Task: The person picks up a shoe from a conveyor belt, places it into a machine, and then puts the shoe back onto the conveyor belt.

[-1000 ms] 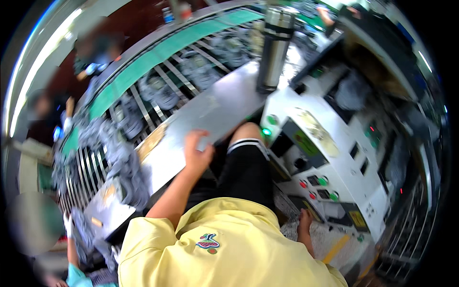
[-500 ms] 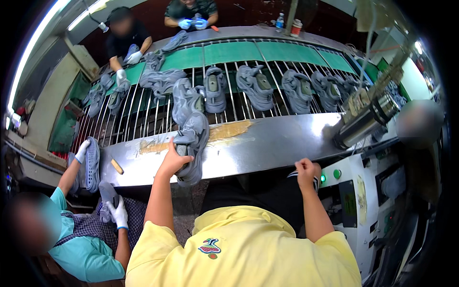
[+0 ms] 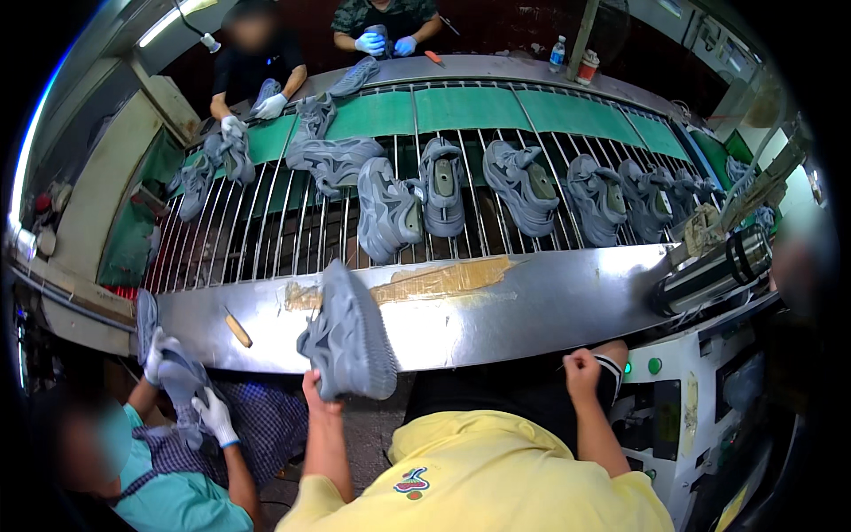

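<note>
- One grey sneaker [image 3: 348,335] is up in the left hand [image 3: 312,390], gripped from below at its lower end, hanging just over the near edge of the steel shelf [image 3: 532,306]
- its long axis runs roughly near to far with a slight lean, sole facing right and toward the camera, the upper end pointing away at the conveyor and the lower end pointing back at the person
- right hand [image 3: 582,365] is curled into a loose fist at the shelf's near edge, well apart from the shoe; something thin seems pinched in it but I can't tell what
- shelf is a long brushed metal strip with a patch of brown tape [image 3: 443,279] stuck on it and a small wooden-handled tool [image 3: 238,331] lying to the left
- behind that is a rack of metal bars [image 3: 266,239] with more grey shoes [image 3: 523,186] lying in a row, soles mostly up or on their sides, then a green belt [image 3: 550,111]
- a shiny metal cylinder [image 3: 714,270] sits at the right end of the shelf, next to a white control panel with green buttons [image 3: 654,365]
- co-worker at lower left in white gloves [image 3: 213,415] holds another grey shoe; two more people work at the far side of the line
- room looks like a factory floor, tube light overhead top left
</note>
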Motion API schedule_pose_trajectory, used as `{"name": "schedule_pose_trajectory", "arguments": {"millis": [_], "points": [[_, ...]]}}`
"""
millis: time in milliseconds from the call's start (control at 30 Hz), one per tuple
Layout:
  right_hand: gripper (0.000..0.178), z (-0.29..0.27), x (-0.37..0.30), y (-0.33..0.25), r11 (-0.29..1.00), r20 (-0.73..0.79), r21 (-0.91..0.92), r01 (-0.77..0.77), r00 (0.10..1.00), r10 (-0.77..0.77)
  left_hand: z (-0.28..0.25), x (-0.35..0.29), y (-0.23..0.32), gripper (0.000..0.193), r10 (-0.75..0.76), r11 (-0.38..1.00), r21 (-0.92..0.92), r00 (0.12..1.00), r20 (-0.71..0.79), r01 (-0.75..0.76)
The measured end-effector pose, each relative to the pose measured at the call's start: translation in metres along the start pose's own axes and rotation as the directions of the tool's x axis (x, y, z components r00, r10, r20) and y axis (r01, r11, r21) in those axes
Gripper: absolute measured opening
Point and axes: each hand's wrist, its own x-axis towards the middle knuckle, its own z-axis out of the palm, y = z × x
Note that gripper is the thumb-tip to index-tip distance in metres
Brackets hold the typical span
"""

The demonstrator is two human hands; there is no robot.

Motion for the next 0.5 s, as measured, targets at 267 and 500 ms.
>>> {"name": "schedule_pose_trajectory", "arguments": {"millis": [267, 500], "points": [[0.014, -0.099, 0.026, 0.034, 0.961, -0.287, -0.273, 0.038, 0.95, -0.119, 0.009, 0.121, 0.14, 0.05, 0.271, 0.863, 0.45, 0.962, -0.029, -0.23], [0.006, -0.167, 0.063, 0.017, 0.927, -0.467, -0.374, -0.041, 0.872, -0.15, 0.123, 0.27, 0.228, 0.049, 0.08, 0.471, 0.875, 0.993, 0.088, -0.115]]}}
